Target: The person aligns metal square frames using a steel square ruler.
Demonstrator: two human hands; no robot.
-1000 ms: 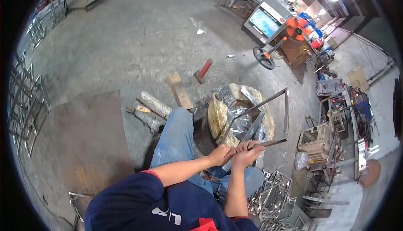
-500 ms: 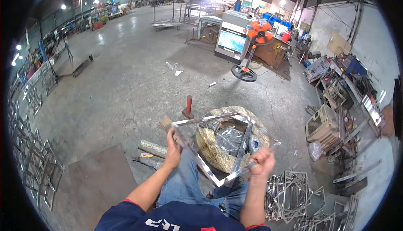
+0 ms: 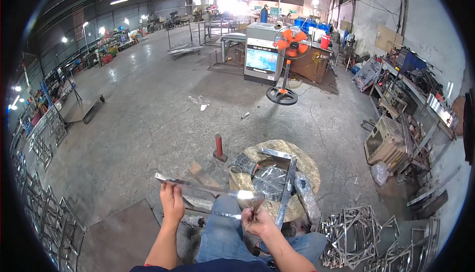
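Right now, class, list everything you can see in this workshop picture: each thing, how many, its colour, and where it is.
metal frame: one, shiny silver, held in both hands above the lap
stone block: one, tan, on the floor ahead
hammer: one, red handle, standing on the floor left of the stone block
fan: one, orange blades, on a stand mid-floor
cabinet: one, grey with a blue panel, behind the fan
frame piles: several, silver, floor at right and along the left wall
steel plate: one, brown, floor at lower left
left hand: one, gripping the frame's left part
right hand: one, gripping the frame's right part
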